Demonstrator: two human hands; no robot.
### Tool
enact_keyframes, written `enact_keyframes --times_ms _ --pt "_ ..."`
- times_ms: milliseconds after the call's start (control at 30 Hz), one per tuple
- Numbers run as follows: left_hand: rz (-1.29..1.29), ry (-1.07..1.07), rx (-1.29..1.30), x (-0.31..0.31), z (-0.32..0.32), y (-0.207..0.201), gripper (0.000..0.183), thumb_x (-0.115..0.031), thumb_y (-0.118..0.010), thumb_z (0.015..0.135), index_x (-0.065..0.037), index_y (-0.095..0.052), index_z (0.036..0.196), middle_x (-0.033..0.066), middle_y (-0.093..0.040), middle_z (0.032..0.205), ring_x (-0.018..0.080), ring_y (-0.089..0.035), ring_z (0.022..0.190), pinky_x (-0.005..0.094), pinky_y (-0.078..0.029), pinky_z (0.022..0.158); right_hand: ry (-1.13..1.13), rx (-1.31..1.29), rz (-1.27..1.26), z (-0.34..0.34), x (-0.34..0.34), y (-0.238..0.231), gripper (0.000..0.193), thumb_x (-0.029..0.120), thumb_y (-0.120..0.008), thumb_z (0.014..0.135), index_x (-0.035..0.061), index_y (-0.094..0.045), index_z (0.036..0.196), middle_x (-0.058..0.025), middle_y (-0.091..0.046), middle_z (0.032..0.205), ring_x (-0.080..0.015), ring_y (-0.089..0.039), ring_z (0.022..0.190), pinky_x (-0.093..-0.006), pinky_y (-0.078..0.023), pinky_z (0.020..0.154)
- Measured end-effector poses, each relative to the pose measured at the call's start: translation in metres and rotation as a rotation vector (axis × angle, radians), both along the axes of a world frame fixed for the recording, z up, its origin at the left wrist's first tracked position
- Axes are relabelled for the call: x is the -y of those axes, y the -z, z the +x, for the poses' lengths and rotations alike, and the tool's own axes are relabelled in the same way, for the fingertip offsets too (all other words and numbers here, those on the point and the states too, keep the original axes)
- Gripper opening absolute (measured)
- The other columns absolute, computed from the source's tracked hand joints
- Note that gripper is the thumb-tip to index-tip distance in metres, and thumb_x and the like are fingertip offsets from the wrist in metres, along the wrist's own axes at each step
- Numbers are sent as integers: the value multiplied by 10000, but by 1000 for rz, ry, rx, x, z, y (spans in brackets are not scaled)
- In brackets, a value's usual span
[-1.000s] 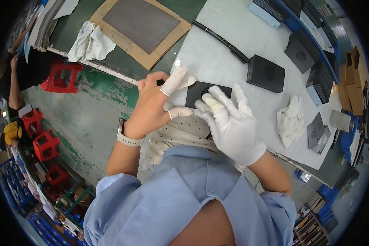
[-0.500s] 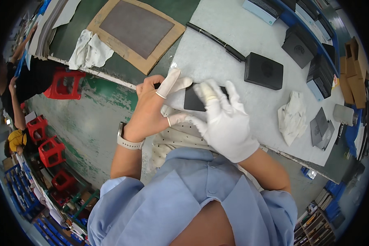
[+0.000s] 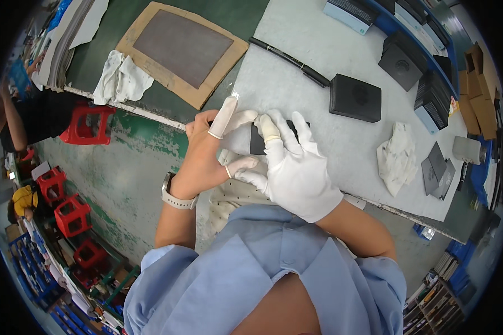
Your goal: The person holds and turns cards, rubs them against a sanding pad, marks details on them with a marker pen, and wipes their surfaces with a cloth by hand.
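A flat black rectangular piece (image 3: 256, 143) lies on the pale work surface, mostly covered by my right hand. My right hand (image 3: 302, 176) wears a white glove, with a pale finger cot over one fingertip. Its fingers lie outstretched across the black piece. My left hand (image 3: 207, 153) is bare except for pale finger cots on the thumb and some fingers. It rests at the table edge left of the piece, thumb and forefinger apart, its other fingers curled and partly hidden. The two hands' fingertips are close together.
To the right are a black box (image 3: 355, 98), a black pen (image 3: 289, 61), a crumpled white cloth (image 3: 397, 159) and thin dark cards (image 3: 437, 170). Boxed black stacks (image 3: 432, 103) line the far right. A brown-bordered board (image 3: 184, 47) lies far left, beside a white rag (image 3: 120, 78). Red stools (image 3: 89, 124) stand leftward.
My right hand has shifted left over the black piece, bringing its fingertips nearer my left hand. My left hand keeps about the same pose. The whole view has shifted slightly.
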State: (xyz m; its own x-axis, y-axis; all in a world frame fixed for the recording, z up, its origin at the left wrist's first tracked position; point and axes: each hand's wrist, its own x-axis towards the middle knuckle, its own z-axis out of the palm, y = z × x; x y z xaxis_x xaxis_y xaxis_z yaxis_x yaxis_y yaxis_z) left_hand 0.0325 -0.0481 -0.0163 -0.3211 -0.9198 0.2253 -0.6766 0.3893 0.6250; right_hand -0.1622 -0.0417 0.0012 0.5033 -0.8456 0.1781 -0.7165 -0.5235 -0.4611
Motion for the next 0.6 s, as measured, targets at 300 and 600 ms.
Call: enact_keyframes --times_ms 300,600 --pt "-6 11 48 -1 0 -3 882 -413 -728 732 -34 -324 1418 -6 -641 1171 228 -431 1023 368 -264 849 165 -79 -113 -46 -15 -2 668 377 -751 693 -5 -537 1198 -145 -533 1218 -347 -501 1114 -454 -381 994" --pt "21 2 83 -2 1 -1 856 -398 -725 732 -28 -350 1406 41 -612 1196 251 -430 1025 371 -263 851 22 -106 -8 -42 -36 -7 718 431 -753 682 19 -532 1228 -142 -493 1282 -414 -443 1142 -420 -504 850"
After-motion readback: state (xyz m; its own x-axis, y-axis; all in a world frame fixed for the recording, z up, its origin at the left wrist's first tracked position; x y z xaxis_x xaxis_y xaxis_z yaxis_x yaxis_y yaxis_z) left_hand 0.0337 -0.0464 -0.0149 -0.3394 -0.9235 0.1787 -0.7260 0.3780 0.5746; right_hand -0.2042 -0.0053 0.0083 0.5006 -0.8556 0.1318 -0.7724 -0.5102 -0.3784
